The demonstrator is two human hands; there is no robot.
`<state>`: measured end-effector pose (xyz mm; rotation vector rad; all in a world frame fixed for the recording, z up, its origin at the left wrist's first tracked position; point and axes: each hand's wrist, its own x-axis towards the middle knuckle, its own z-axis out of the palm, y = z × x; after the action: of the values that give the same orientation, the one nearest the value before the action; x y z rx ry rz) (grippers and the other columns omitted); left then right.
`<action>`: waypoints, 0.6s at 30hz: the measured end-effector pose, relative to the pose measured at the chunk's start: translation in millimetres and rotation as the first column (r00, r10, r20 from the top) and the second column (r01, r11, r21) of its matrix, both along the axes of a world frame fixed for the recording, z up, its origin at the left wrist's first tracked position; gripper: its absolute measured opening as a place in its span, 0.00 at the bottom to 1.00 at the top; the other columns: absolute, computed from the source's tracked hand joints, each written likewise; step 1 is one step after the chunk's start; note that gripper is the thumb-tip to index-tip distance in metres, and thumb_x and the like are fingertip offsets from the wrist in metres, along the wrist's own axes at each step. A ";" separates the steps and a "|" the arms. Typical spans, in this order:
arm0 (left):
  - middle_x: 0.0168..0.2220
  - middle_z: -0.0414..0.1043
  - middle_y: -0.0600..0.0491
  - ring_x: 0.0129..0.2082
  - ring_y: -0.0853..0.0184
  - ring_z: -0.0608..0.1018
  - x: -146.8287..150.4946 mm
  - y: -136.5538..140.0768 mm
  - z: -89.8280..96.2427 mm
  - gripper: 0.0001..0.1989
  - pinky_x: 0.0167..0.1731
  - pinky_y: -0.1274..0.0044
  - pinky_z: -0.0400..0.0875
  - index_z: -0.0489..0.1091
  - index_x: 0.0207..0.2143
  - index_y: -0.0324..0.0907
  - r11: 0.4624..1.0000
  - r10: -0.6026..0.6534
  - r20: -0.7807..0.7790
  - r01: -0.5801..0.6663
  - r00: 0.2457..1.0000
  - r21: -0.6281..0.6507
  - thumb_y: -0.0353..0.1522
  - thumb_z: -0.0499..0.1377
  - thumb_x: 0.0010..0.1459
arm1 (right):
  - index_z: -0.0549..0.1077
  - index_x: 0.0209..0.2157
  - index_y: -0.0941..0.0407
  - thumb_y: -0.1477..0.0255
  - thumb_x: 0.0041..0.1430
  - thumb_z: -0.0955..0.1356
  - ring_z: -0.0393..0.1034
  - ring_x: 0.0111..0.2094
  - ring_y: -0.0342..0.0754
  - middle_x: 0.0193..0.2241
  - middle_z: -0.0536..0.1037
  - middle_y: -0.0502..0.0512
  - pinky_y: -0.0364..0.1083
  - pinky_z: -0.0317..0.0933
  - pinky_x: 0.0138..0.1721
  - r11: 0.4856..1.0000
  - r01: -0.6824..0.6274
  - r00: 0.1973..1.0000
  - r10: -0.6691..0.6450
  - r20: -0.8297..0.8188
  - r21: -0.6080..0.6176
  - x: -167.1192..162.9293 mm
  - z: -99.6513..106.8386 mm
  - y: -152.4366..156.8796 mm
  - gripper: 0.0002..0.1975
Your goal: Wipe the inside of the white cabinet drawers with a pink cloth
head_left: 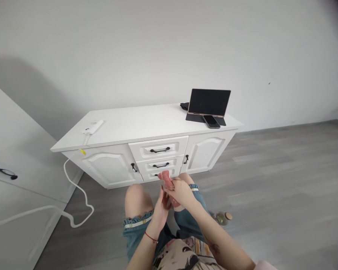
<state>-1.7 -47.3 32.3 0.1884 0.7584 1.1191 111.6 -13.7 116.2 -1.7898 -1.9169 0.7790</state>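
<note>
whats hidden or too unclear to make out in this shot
All in the head view:
Pink cloth: partly covered by the right hand, so its full shape is unclear.
Bottom handle: mostly behind the pink cloth.
Black item: partly behind the tablet.
Cord: cut off by the left edge.
Jar: contents too small to tell.

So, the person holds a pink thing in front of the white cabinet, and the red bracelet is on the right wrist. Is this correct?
Not quite: the head view shows the red bracelet on the left wrist. The rest is correct: the person holds a pink thing in front of the white cabinet.
</note>
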 end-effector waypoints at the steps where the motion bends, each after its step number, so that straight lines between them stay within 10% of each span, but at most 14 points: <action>1: 0.54 0.74 0.49 0.52 0.60 0.76 -0.4 -0.5 3.5 0.22 0.52 0.69 0.69 0.70 0.55 0.48 1.000 -0.012 0.043 0.012 0.999 0.000 0.44 0.58 0.60 | 0.72 0.27 0.58 0.67 0.56 0.69 0.70 0.34 0.50 0.32 0.74 0.59 0.47 0.60 0.39 0.999 -0.011 0.998 0.008 -0.066 -0.047 -3.7 -0.5 -0.3 0.09; 3: 0.50 0.77 0.45 0.51 0.58 0.77 -2.9 -1.4 11.2 0.23 0.53 0.67 0.69 0.73 0.52 0.42 1.000 -0.011 0.155 0.013 0.988 -0.016 0.45 0.57 0.60 | 0.69 0.24 0.58 0.63 0.56 0.69 0.70 0.32 0.49 0.26 0.74 0.55 0.47 0.61 0.37 0.980 -0.052 0.941 -0.016 -0.338 -0.190 -11.6 -2.2 -1.2 0.14; 6: 0.46 0.80 0.44 0.48 0.57 0.79 -11.2 -2.4 21.4 0.24 0.54 0.65 0.68 0.71 0.54 0.40 0.996 0.077 0.253 -0.062 0.965 -0.064 0.43 0.57 0.60 | 0.72 0.29 0.58 0.56 0.49 0.73 0.72 0.32 0.48 0.29 0.77 0.54 0.48 0.64 0.39 0.870 -0.209 0.588 -0.252 -0.769 -0.446 -21.3 -6.2 -3.3 0.19; 9: 0.45 0.80 0.42 0.45 0.56 0.80 -19.7 -4.8 27.5 0.25 0.53 0.63 0.69 0.67 0.58 0.39 0.986 0.151 0.249 -0.127 0.957 -0.108 0.41 0.57 0.61 | 0.72 0.39 0.57 0.56 0.41 0.77 0.74 0.39 0.49 0.38 0.79 0.55 0.49 0.66 0.45 0.816 -0.321 0.372 -0.358 -0.856 -0.481 -22.1 -13.8 -5.3 0.26; 15: 0.33 0.82 0.47 0.31 0.60 0.82 -10.7 -14.9 23.6 0.17 0.45 0.65 0.75 0.73 0.47 0.36 0.948 0.253 0.029 -0.242 0.967 -0.207 0.23 0.60 0.54 | 0.70 0.37 0.56 0.57 0.51 0.71 0.71 0.39 0.52 0.34 0.77 0.53 0.52 0.63 0.45 0.986 -0.036 0.786 -0.074 -0.613 -0.165 2.4 -42.8 -8.1 0.19; 18: 0.34 0.82 0.46 0.32 0.60 0.83 1.7 -24.1 14.7 0.15 0.46 0.65 0.75 0.74 0.45 0.36 0.957 0.216 0.040 -0.203 0.976 -0.206 0.24 0.62 0.54 | 0.69 0.30 0.56 0.54 0.55 0.68 0.70 0.35 0.51 0.30 0.76 0.52 0.51 0.63 0.43 0.990 -0.081 0.799 -0.005 -0.602 -0.115 13.6 -48.4 -13.9 0.18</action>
<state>0.0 -71.4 47.0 -0.1005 0.8442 1.2342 125.1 -27.6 67.7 -1.3349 -1.4942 1.3337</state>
